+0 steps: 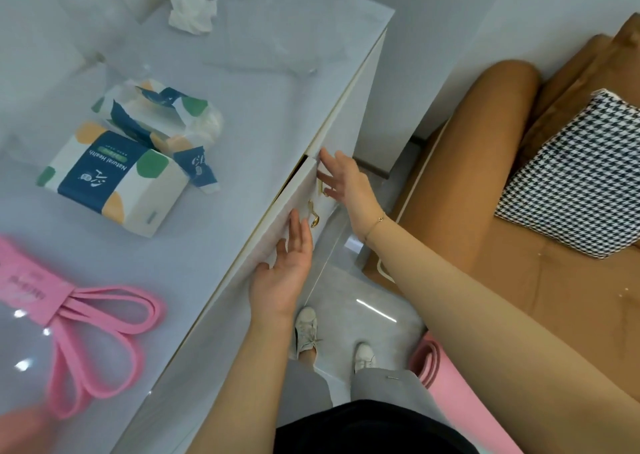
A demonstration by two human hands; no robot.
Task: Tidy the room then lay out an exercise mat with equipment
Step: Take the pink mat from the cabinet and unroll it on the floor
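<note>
Two hands flat, fingers straight, on drawer front (301, 190) | left (285, 273) | right (341, 179) | pink mat (446, 384) below by feet

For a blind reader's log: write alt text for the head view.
Both hands, left hand and right hand, press flat with straight fingers against a slightly open white drawer front with gold handles. On the white cabinet top lie tissue packs, a crumpled tissue and pink resistance bands; a rolled pink mat sits by the feet.
</note>
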